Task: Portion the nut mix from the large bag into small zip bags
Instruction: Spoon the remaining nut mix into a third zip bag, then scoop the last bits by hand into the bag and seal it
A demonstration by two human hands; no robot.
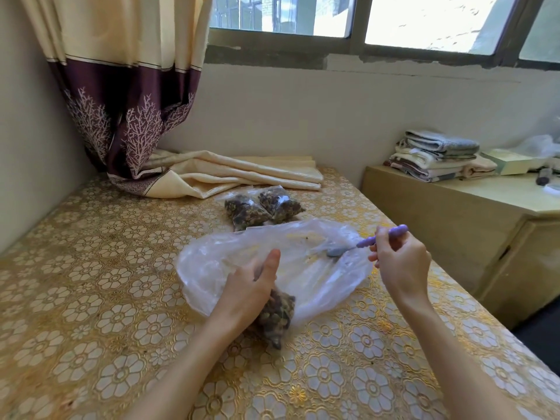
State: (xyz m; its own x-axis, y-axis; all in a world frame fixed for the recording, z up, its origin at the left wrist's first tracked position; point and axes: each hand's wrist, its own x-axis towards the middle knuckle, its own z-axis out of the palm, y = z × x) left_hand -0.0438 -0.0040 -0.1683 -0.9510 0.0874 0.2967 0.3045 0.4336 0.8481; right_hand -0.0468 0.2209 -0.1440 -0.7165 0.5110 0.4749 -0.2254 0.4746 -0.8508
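The left hand (251,286) grips a small bag (277,313) of nuts; the right hand (400,259) pinches a spoon (357,245) inside the near-empty large bag (230,259). Loosening that left grip could spill nuts.

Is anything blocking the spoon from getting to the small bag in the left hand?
Nothing solid shows between them. The spoon, held by the right hand, lies in the nearly empty large bag; the left hand grips the small bag at its near edge.
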